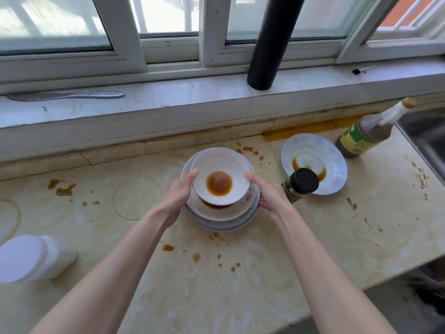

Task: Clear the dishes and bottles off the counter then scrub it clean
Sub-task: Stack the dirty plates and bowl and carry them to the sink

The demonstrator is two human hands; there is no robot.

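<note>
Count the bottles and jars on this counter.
3. A tall brown glass bottle with a green label stands back right by the sink; a small black-capped shaker bottle right of the stack of white dishes; a white plastic jar at the front left. None appears hidden.

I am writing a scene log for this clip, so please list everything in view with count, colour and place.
bowl: one, white, brown sauce inside, atop the plate stack
plate stack: several, white, counter centre
patterned plate: one, white-blue, sauce-stained, right of the stack
spice shaker: one, black lid, before that plate
sauce bottle: one, dark, green label, far right
white container: one, near left
utensil: one, silver, windowsill
pipe: one, black, windowsill
spills: many, brown, counter
hands: two, bare; left hand grips the bowl's rim, right hand beside it, grip unclear
</note>
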